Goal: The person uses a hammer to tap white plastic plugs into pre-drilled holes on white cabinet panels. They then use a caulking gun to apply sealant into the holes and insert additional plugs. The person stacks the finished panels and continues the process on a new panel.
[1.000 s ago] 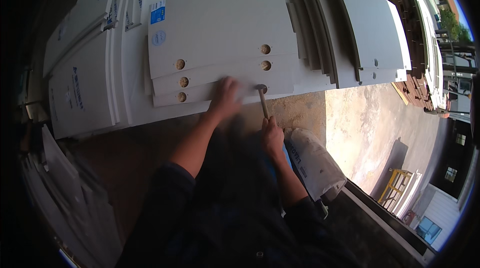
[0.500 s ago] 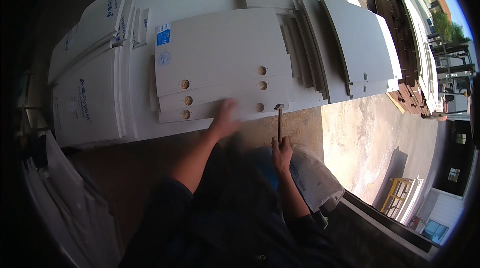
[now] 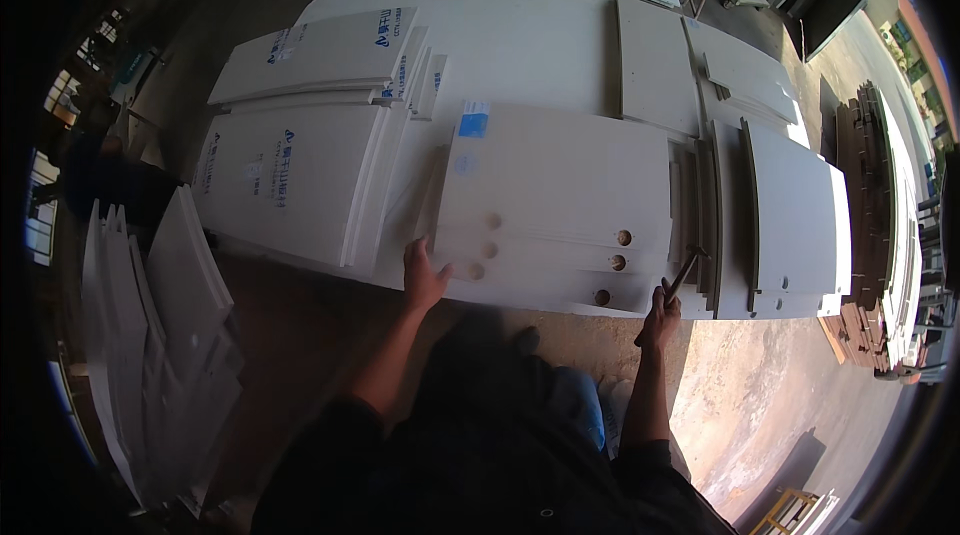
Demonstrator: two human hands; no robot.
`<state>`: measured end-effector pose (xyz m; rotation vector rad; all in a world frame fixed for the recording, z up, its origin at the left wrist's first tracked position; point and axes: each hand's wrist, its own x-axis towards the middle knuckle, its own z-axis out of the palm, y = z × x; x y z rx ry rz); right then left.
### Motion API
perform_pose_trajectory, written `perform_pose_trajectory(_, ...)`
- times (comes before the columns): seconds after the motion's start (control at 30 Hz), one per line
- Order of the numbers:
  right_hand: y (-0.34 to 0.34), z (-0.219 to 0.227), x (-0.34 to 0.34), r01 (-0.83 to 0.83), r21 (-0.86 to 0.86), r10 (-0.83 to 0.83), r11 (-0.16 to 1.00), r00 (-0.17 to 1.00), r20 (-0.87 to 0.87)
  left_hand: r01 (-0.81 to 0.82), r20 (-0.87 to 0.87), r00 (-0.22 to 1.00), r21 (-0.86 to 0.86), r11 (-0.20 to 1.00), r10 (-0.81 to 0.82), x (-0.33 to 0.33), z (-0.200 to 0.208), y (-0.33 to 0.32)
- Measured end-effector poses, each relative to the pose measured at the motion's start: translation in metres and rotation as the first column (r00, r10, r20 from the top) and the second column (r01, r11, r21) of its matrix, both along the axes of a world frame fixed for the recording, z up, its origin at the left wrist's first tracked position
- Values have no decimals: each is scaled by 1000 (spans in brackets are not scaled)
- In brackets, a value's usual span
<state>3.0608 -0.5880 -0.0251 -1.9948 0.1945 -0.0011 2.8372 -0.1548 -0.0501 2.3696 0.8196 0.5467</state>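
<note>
My right hand (image 3: 658,319) is closed round the handle of a small hammer (image 3: 682,275), whose head points away from me beside the right edge of a white board stack. My left hand (image 3: 426,277) is at the stack's near left corner, thumb and fingers apart; whether it touches the boards I cannot tell. The top white panel (image 3: 560,170) carries a blue label (image 3: 473,125) at its far left corner. Round holes run along both sides of the stack's near end, staggered board by board. The left holes look blurred.
Printed white panels (image 3: 290,175) are stacked on the left of the white work surface (image 3: 510,45). More pale panels (image 3: 800,205) lie to the right. Boards lean upright at the lower left (image 3: 185,285). Brown boards (image 3: 860,205) are piled beyond the right end.
The view has shifted, so the table sits further right and lower. My left hand has moved from the near middle of the boards to their left corner. The hammer stays in my right hand, now tilted.
</note>
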Motion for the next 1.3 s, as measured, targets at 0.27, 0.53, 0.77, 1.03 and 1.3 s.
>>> perform_pose_trajectory(0.27,53,-25,111,-117,-151,85,982,975,-207,-21,-352,936,-118,993,-22,54,-2,32)
perform_pose_trajectory(0.53,106,14,66,-198,-195,230,961,959,163,-29,-236,972,-84,996,8,4,-28,29)
perform_pose_trajectory(0.77,216,13,61,-640,-444,728,628,684,44,-295,-311,937,-456,839,161,-104,38,-41)
perform_pose_trajectory(1.03,339,27,53,-850,-412,939,329,340,48,-831,-793,551,-550,84,261,-335,-84,-203)
perform_pose_trajectory(1.3,477,48,-79,-932,-259,952,253,192,240,-822,-756,429,-553,-133,494,-390,-127,-290)
